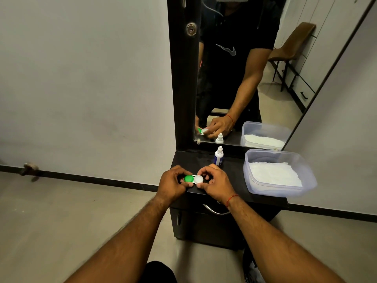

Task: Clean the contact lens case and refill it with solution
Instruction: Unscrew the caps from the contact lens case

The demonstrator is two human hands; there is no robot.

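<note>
1. I hold the contact lens case (193, 179) just above the near-left part of the desk (230, 176), my left hand (173, 183) closed around the end with the green cap (189, 178), my right hand (216, 183) closed around the end with the white cap (199, 179). Both hands are clamped on it, close together. The case sits near the desk's front edge, so if my grip slips while I twist, I judge it may drop to the floor.

2. Both caps look to be on. Once one comes off, it is small and may roll off the desk, or old liquid may spill over my fingers.

3. I may mix up the green and white caps when I close them again.

4. The solution bottle (218, 156) stands upright behind my right hand, near it. Reaching for it carelessly could tip it over, and touching its tip would dirty it.

5. The plastic tub (306, 170) of white tissue (273, 173) stands well to the right. A wet hand reaching across could drip on the desk.
</note>
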